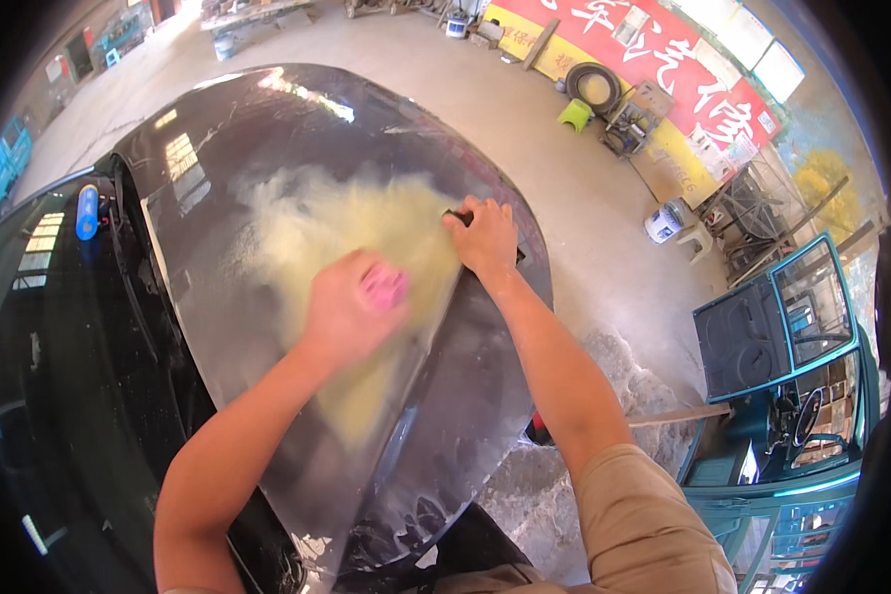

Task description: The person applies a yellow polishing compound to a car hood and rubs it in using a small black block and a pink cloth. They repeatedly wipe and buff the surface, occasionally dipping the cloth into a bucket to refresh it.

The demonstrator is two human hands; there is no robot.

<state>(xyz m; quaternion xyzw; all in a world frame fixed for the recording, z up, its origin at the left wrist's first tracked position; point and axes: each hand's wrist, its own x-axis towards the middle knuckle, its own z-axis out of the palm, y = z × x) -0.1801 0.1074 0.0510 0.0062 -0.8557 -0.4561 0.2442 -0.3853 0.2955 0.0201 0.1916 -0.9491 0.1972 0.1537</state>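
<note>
A dark car hood lies before me, with a pale yellow-green filler patch and whitish dust smears over its middle. My left hand, smeared by motion, is closed around a crumpled pink cloth or pad over the patch. My right hand grips a black block at the patch's right edge, close to the hood's front edge. Most of the block is hidden under the palm and fingers; a dark end of it shows beside the wrist.
A blue oblong tool rests by the windshield and wiper. To the right stand a teal vehicle cab with its door open, a white bucket and a tire before a red-and-yellow banner. A workbench stands far back.
</note>
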